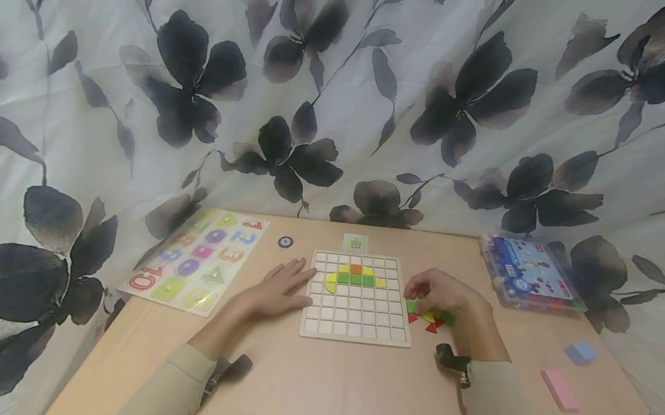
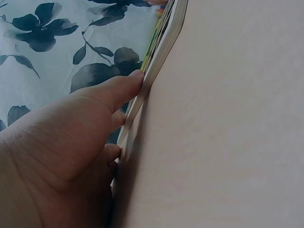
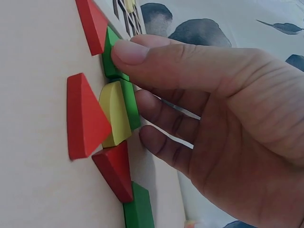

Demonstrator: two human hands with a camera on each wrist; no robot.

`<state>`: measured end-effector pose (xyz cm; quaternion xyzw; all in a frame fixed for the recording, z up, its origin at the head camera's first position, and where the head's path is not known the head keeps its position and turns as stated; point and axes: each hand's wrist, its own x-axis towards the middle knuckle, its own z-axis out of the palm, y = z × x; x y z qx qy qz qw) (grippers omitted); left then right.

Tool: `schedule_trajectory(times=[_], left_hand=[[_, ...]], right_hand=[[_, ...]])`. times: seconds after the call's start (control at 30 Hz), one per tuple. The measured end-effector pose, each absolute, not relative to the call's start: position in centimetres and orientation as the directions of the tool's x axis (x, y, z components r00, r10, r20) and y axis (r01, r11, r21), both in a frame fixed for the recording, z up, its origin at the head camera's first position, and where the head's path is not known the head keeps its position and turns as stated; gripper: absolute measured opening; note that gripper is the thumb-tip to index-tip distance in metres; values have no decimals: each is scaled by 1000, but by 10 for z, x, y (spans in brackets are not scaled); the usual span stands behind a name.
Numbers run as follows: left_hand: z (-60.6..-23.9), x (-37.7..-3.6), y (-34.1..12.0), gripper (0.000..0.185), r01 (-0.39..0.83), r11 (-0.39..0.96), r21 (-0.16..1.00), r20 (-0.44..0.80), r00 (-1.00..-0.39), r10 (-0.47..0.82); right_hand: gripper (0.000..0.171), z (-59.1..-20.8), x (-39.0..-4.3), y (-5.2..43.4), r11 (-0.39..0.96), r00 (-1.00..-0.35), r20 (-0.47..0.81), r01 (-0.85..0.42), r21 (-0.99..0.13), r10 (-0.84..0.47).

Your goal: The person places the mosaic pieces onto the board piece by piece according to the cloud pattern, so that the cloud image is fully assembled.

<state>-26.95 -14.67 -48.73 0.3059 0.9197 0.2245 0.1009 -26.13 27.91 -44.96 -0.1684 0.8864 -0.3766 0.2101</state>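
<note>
A white gridded board (image 1: 357, 309) lies in the middle of the table. An orange square (image 1: 355, 269), a row of green squares (image 1: 355, 279) and yellow curved pieces (image 1: 331, 287) sit in its upper cells. My left hand (image 1: 284, 287) rests with spread fingers at the board's left edge, thumb touching the rim. To the board's right, my right hand (image 1: 438, 293) is over loose blocks, fingers loosely bent. Its thumb overlaps a green block (image 3: 108, 66) in the right wrist view. Close by lie red triangular blocks (image 3: 85, 116), a yellow curved block (image 3: 115, 114) and another green block (image 3: 139, 206).
Behind the board lies a small pattern card (image 1: 356, 243), with a round dark token (image 1: 285, 242) to its left. A number and shape sheet (image 1: 200, 260) lies at left. At right are a plastic box (image 1: 528, 273), a blue block (image 1: 580, 353) and a pink block (image 1: 560, 391).
</note>
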Motion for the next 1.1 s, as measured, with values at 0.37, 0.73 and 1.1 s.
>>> schedule_trajectory(times=[0.37,0.73,1.1], left_hand=[[-488,-270,-148,78,509,718,475,-59,-796,603],[-488,-270,-147,78,511,720,470,-58,-796,603],[-488,-270,-147,78,513,722,464,-57,-796,602]], right_hand=[[18,-453,-263,279,650,-872,-232,-123,-750,-432],[16,-452,-261,278,672,-887,-257,-77,-737,-384],[15,-451,-261,274,672,-887,-244,-96,-734,-393]])
